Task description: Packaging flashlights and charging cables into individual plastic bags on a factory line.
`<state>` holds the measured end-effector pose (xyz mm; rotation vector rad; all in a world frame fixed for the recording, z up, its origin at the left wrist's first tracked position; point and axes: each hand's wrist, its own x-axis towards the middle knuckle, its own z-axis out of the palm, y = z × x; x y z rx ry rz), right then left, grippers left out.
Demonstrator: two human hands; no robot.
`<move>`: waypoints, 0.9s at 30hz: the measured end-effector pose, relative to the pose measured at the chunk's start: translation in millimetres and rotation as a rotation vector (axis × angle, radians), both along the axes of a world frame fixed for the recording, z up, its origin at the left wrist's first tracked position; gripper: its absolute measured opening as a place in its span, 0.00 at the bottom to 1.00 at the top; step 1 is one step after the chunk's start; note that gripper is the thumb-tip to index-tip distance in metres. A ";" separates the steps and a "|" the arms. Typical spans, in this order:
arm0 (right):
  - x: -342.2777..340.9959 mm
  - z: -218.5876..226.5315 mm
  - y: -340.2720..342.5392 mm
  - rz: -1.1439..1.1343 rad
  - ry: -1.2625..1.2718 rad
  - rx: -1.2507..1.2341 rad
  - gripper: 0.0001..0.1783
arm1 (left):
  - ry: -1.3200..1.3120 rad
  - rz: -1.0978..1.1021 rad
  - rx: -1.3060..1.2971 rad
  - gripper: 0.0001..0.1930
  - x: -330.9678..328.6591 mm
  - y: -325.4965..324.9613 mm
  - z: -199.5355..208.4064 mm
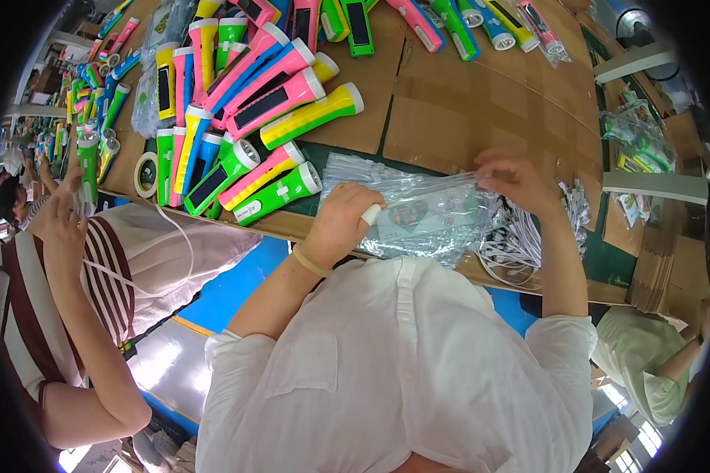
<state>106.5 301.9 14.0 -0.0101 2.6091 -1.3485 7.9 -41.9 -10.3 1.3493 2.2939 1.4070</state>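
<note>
A stack of clear plastic bags (430, 225) with printed fronts lies at the table's near edge, in front of me. My left hand (343, 217) is closed over its left end, a white wrap around one finger. At the upper right corner, the curled fingers of my right hand (517, 180) pinch a bag's edge; the fingertips show only in part. Bundled white cables (528, 240) lie beneath and beside my right wrist. Left of my left hand, a green flashlight (280, 193) with a white head rests at the front of a colourful flashlight pile (268, 102).
A tape roll (146, 175) lies left of the pile. More flashlights (497, 27) line the far side of the cardboard-covered table (489, 102). At left, a co-worker's hand (63, 213) is by a green flashlight (87, 165). Another person (647, 355) sits at right, near stacked cardboard (659, 260).
</note>
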 end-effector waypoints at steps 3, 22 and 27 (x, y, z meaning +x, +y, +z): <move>-46.2 16.3 -24.5 -0.063 0.278 0.075 0.23 | 0.356 -0.093 -0.073 0.08 6.6 9.9 5.7; -7.5 89.6 -16.5 -0.202 -0.080 -0.317 0.25 | -0.117 -0.272 0.172 0.06 14.4 34.9 -0.7; 29.7 114.4 -5.1 -0.016 -0.125 -0.106 0.27 | -0.164 -0.255 0.188 0.06 13.8 38.3 3.8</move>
